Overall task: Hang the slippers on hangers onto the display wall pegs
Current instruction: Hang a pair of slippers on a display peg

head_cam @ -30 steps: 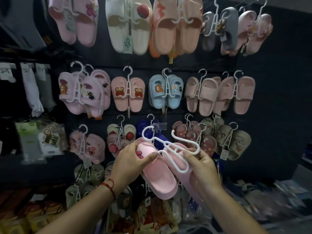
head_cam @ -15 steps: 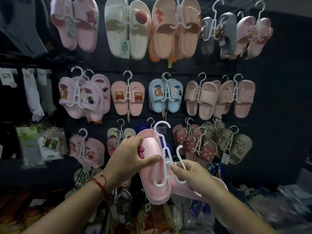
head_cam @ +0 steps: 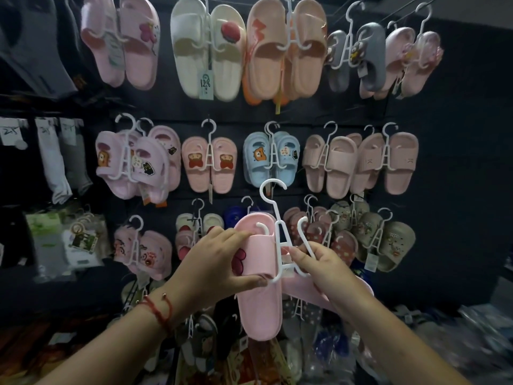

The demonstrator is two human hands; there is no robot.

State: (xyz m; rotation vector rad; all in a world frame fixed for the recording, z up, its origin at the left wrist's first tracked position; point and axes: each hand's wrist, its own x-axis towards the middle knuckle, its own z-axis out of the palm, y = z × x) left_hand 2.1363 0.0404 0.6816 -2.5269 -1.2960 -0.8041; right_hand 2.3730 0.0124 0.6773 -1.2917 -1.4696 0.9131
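Observation:
A pink slipper (head_cam: 259,304) with a dark red bow on its strap hangs upright on the left arm of a white plastic hanger (head_cam: 280,240). My left hand (head_cam: 213,262) grips that slipper across its strap. My right hand (head_cam: 323,269) pinches the hanger's right arm. The second pink slipper (head_cam: 305,293) lies tilted under my right hand, mostly hidden. The hanger's hook points up in front of the dark display wall (head_cam: 458,162), just below a blue pair (head_cam: 272,159).
Rows of slipper pairs on white hangers fill the wall: pink, cream (head_cam: 208,51), orange-peach and grey above, olive ones (head_cam: 388,240) at the right. Socks (head_cam: 55,162) hang at the left. Packaged goods pile below at the right.
The hanger swung from lying tilted to standing upright. The first slipper now hangs straight on it. My right hand shifted from the second slipper to the hanger's right arm.

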